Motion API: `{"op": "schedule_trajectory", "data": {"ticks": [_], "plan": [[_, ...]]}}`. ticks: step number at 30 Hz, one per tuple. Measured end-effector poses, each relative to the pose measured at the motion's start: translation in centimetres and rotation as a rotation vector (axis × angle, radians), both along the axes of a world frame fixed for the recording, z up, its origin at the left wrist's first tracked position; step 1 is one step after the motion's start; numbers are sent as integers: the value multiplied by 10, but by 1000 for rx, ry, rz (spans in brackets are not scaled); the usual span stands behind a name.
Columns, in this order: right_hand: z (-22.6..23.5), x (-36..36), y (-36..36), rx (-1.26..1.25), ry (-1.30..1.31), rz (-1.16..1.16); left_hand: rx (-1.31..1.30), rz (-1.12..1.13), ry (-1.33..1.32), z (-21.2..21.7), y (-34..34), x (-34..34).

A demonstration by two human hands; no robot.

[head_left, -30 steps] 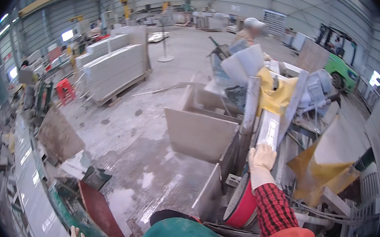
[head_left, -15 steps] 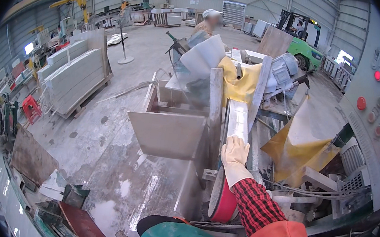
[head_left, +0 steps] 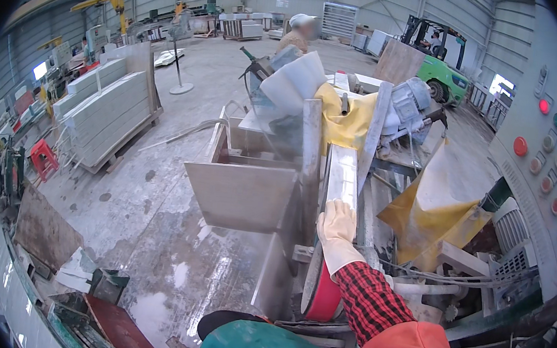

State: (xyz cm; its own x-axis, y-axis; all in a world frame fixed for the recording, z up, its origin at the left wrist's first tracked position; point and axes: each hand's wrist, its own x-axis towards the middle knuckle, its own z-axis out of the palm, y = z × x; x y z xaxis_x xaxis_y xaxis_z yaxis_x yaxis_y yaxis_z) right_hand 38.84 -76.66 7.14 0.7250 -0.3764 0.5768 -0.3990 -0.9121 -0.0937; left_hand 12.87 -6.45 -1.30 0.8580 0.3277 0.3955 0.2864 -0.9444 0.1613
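Observation:
My right hand (head_left: 337, 229), in a cream rubber glove, lies palm down on the near part of a long, pale, shiny strip (head_left: 343, 174). Its fingers reach forward along the top, and the thumb rests at the left edge. The strip lies lengthwise on a narrow belt machine, whose red belt (head_left: 325, 300) curves down at the near end, below my wrist. The far end of the strip meets a yellow sheet (head_left: 343, 123) hung between two upright boards. What lies under my palm is hidden. My left hand does not show.
On the right stands a control panel (head_left: 543, 170) with lit buttons. A motor (head_left: 410, 100) and a yellow-and-white sheet (head_left: 437, 199) are close by. A tilted grey slab (head_left: 241, 197) stands left of the belt. Beyond are a person (head_left: 299, 33) and a green forklift (head_left: 444, 76).
The whole view has shifted slightly, bringing more of the control panel into sight. My right hand stays on the strip.

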Motion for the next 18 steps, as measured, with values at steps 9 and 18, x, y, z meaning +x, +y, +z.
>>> {"op": "schedule_trajectory", "data": {"ticks": [9, 18], "plan": [[2, -10, 5, 11, -2, 11, 17, 27, 45, -3, 1, 1], [5, -18, 12, 13, -5, 34, -7, 44, 105, -8, 7, 7]]}}
